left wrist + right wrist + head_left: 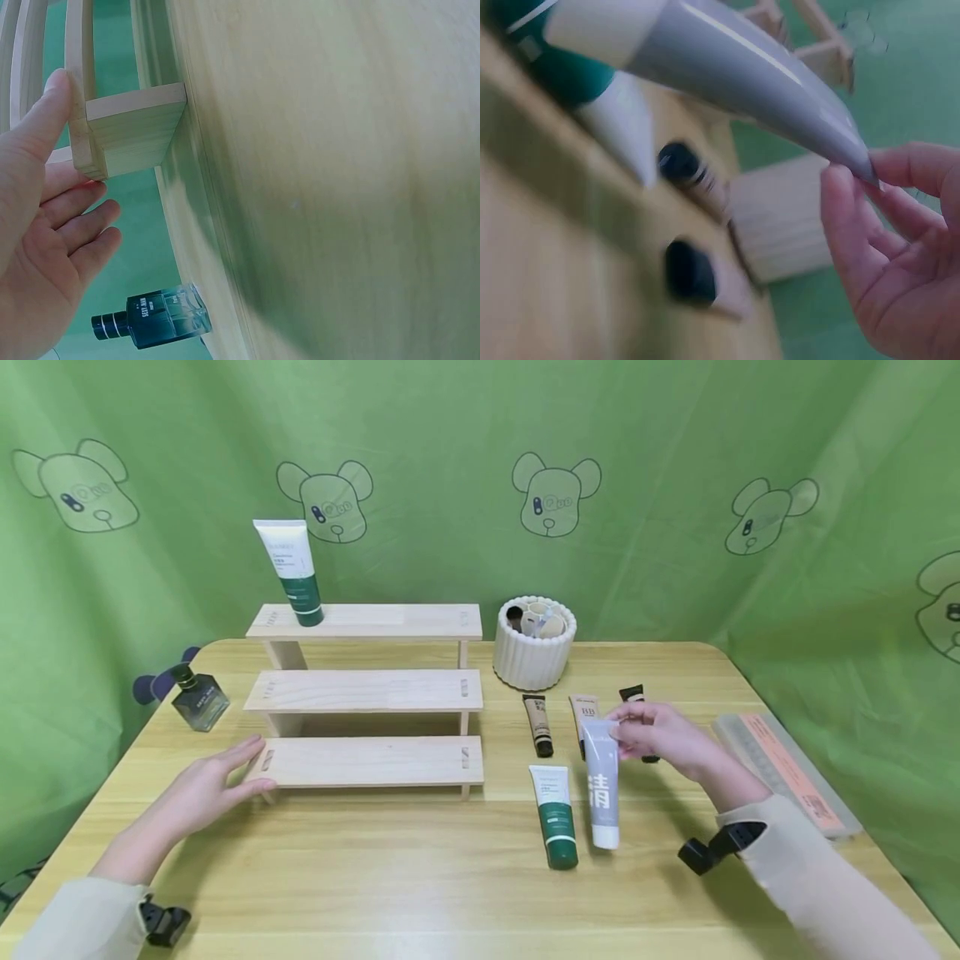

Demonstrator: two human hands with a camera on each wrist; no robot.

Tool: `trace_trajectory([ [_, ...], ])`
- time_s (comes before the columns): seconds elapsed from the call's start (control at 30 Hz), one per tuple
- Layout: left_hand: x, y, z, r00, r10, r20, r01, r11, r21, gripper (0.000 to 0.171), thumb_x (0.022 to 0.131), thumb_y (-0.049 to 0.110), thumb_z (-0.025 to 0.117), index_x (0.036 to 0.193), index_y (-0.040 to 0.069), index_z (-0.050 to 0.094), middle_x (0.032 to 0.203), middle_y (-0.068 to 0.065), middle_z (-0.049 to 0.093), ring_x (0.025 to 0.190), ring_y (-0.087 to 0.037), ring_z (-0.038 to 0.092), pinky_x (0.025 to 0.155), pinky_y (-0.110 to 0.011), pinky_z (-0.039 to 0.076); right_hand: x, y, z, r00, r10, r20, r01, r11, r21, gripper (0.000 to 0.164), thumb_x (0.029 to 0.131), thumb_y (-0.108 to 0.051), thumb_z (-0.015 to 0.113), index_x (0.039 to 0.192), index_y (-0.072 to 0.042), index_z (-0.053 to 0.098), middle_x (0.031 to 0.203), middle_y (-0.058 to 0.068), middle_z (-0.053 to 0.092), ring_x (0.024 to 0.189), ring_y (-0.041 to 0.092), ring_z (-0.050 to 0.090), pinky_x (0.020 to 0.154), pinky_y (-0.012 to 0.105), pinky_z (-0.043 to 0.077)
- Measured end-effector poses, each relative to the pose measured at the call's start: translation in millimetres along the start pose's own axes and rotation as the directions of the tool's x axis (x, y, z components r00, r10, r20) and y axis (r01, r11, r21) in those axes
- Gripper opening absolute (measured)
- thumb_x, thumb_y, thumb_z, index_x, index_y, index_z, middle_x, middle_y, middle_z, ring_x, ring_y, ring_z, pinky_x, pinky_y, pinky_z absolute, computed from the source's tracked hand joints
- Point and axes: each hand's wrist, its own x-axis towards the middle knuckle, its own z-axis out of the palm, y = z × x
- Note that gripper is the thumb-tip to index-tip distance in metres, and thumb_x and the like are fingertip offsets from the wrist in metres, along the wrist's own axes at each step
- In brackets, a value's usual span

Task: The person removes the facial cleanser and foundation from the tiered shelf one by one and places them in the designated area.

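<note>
My right hand [651,737] pinches the crimped end of a grey-blue squeeze tube [602,789], held above the table with its white cap downward. In the right wrist view the thumb and fingertips meet at the tube's flat end. A green-and-white tube [557,827] lies to its left. My left hand [202,781] grips the left end of the lowest step of a three-tier wooden display rack [367,762], thumb on its front side and index finger behind. Another green-and-white tube [296,572] stands cap-down on the top tier, at the left.
A dark glass perfume bottle [201,700] stands left of the rack. Behind the tubes is a white ribbed holder [534,647] with brushes. Small cosmetic tubes, one beige with a black cap [538,724], lie before it. A long flat box [787,772] lies at the right edge.
</note>
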Motion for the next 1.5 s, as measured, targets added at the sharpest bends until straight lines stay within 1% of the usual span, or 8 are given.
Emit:
trace_trajectory([
  [0.1,0.0,0.2,-0.3,1.0,0.002,-0.004,-0.002,1.0,0.002,0.071,0.085,0.039,0.064,0.132,-0.009,0.041,0.136,-0.029,0.036,0.116,-0.051,0.039,0.094,-0.061,0.032,-4,18,-4,0.997,0.046,0.064,-0.047,0.999,0.019,0.036,0.088,-0.005,0.055,0.113,0.018,0.044,0.091,0.015,0.06,0.076,0.021,0.059,0.073,0.036,0.055],
  [0.23,0.0,-0.4,0.1,1.0,0.005,-0.004,-0.005,1.0,0.008,0.07,0.085,0.039,0.064,0.132,-0.009,0.041,0.136,-0.029,0.036,0.116,-0.051,0.039,0.095,-0.061,0.032,-8,36,-5,0.989,0.076,0.128,-0.083,0.995,0.048,0.037,0.088,-0.005,0.056,0.112,0.021,0.043,0.087,0.015,0.059,0.073,0.019,0.059,0.069,0.033,0.056],
  [0.37,0.0,-1.0,0.5,1.0,0.007,-0.004,-0.007,1.0,0.009,0.07,0.085,0.038,0.064,0.131,-0.01,0.041,0.135,-0.029,0.037,0.115,-0.052,0.039,0.094,-0.061,0.032,-8,49,-4,0.984,0.091,0.152,-0.101,0.993,0.057,0.035,0.088,-0.005,0.056,0.11,0.02,0.045,0.083,0.013,0.06,0.067,0.016,0.06,0.065,0.03,0.056],
  [0.53,0.7,-1.3,1.4,1.0,0.009,-0.004,-0.009,1.0,0.011,0.07,0.085,0.038,0.064,0.131,-0.01,0.042,0.135,-0.03,0.037,0.115,-0.052,0.039,0.094,-0.061,0.033,-6,56,-4,0.979,0.102,0.176,-0.113,0.992,0.051,0.032,0.089,-0.004,0.056,0.108,0.02,0.047,0.081,0.013,0.061,0.063,0.014,0.06,0.062,0.028,0.056],
  [0.73,2.2,-0.3,1.0,1.0,0.009,0.0,-0.009,1.0,0.013,0.07,0.085,0.037,0.065,0.131,-0.01,0.042,0.135,-0.03,0.037,0.115,-0.052,0.039,0.093,-0.061,0.033,-2,61,-4,0.977,0.133,0.168,-0.142,0.989,0.042,0.033,0.09,-0.002,0.053,0.112,0.022,0.044,0.081,0.013,0.061,0.064,0.014,0.06,0.062,0.029,0.056],
  [0.93,1.8,0.2,1.3,1.0,0.016,-0.007,-0.016,1.0,0.017,0.069,0.085,0.037,0.065,0.131,-0.01,0.042,0.134,-0.03,0.038,0.114,-0.052,0.04,0.093,-0.061,0.033,0,62,-2,0.976,0.163,0.147,-0.164,0.986,-0.005,0.032,0.091,-0.001,0.051,0.113,0.022,0.046,0.081,0.012,0.061,0.066,0.016,0.06,0.063,0.031,0.056],
  [1.13,1.5,1.1,-0.1,1.0,-0.001,0.004,0.001,1.0,0.009,0.07,0.086,0.038,0.064,0.131,-0.01,0.041,0.135,-0.03,0.036,0.117,-0.051,0.038,0.095,-0.061,0.031,1,61,0,0.974,0.191,0.121,-0.187,0.981,-0.044,0.03,0.091,-0.001,0.051,0.113,0.02,0.048,0.08,0.011,0.061,0.066,0.016,0.059,0.062,0.032,0.056],
  [1.5,2.2,0.0,0.8,1.0,0.011,-0.002,-0.011,1.0,0.018,0.07,0.085,0.037,0.065,0.131,-0.01,0.042,0.135,-0.03,0.037,0.116,-0.051,0.038,0.094,-0.061,0.032,1,59,0,0.968,0.234,0.092,-0.226,0.971,-0.081,0.03,0.091,-0.005,0.054,0.112,0.017,0.05,0.074,0.01,0.058,0.062,0.017,0.058,0.058,0.031,0.056],
])
